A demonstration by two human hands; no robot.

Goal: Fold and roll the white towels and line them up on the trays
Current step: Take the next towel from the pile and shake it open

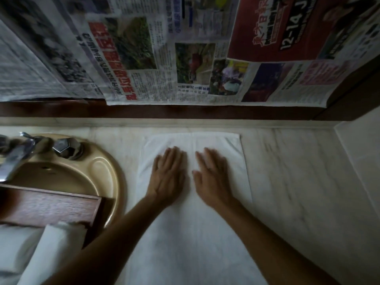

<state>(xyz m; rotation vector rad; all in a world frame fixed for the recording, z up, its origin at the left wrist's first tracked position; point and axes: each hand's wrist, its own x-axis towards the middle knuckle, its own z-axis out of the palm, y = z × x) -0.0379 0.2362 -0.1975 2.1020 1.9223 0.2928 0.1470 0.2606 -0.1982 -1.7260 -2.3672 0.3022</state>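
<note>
Counter (298, 182): pale marble, running from the sink at its left end to the right corner. Newspaper sheets (185, 48) cover the wall behind its back edge.
White towel (191, 233): spread flat as a long strip mid-counter, with its far end near the back edge and its near end running out of view at the front edge. A line down its middle suggests it is already folded lengthwise, though the dim, blurred view leaves that uncertain.
Sink (115, 175): beige basin with a tap (16, 155) at its back.
Tray (51, 204): dark wood, lying across the sink's front half.
Rolled towel (47, 249): one finished white roll at the front-left, against the tray's near edge. Whether it sits on a second tray I cannot tell.
Left hand (168, 177): palm down with fingers straight, pressing the strip's left half and gripping nothing.
Right hand (213, 179): equally flat on the right half, just beside the other.
Done: some rolling, and likely this towel's fold.
Left: rolling this strip and setting it on a tray.
</note>
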